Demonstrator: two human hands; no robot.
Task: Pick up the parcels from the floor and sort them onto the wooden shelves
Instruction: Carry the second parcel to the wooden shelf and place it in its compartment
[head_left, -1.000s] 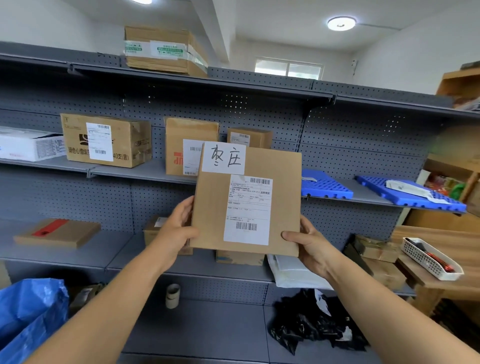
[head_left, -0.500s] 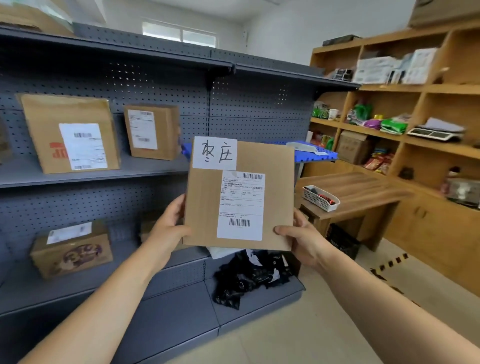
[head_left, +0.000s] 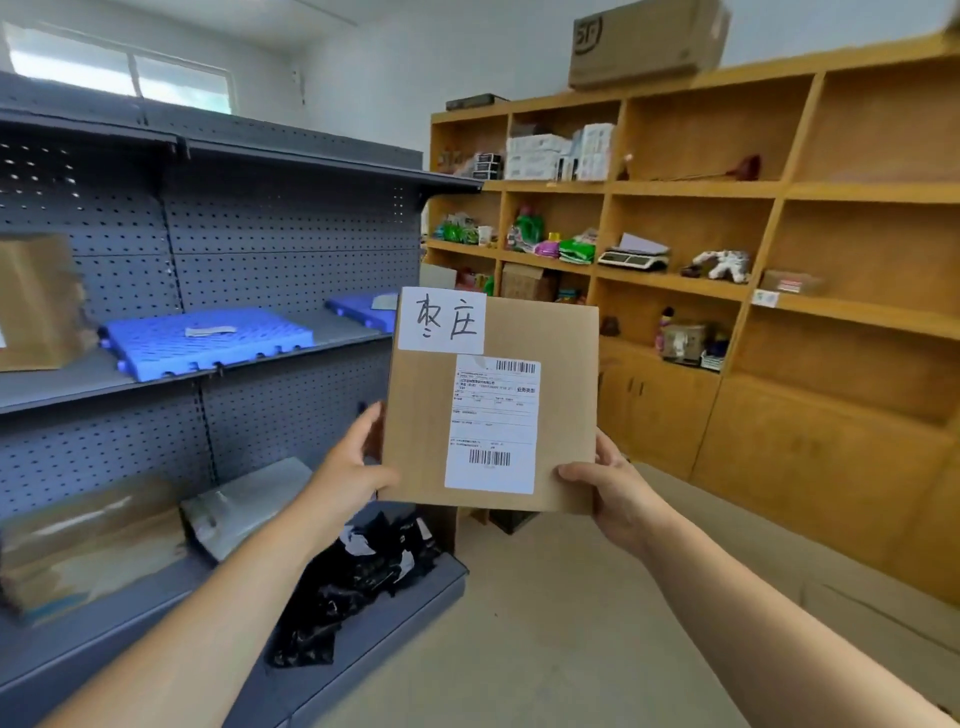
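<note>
- One flat cardboard parcel (head_left: 493, 400) is held upright in mid-air between two bare hands, in front of the wooden shelves (head_left: 691, 189); it carries two labels, a white handwritten slip (head_left: 443, 320) at the top left corner and a printed shipping label (head_left: 493, 423) with two barcodes below it.
- The left hand (head_left: 349, 470) grips the parcel's lower left edge, thumb on the front face, fingers curled behind; the right hand (head_left: 613, 486) clasps the lower right corner the same way, thumb in front, fingers hidden at the back.
- Two blue plastic grid pallets (head_left: 208, 340) lie on the middle tier of the grey metal rack (head_left: 291, 228); the nearer one bears a small slip of paper.
- The rack's lowest tier holds a heap of black plastic bags (head_left: 358, 571); the tier above it holds a grey mailer (head_left: 244, 499) and a blurred brown box (head_left: 88, 540).
- One large carton (head_left: 644, 44) sits on top of the wooden shelves; their compartments hold white boxes (head_left: 558, 153), green packets (head_left: 576, 250) and one weighing scale (head_left: 634, 257).
</note>
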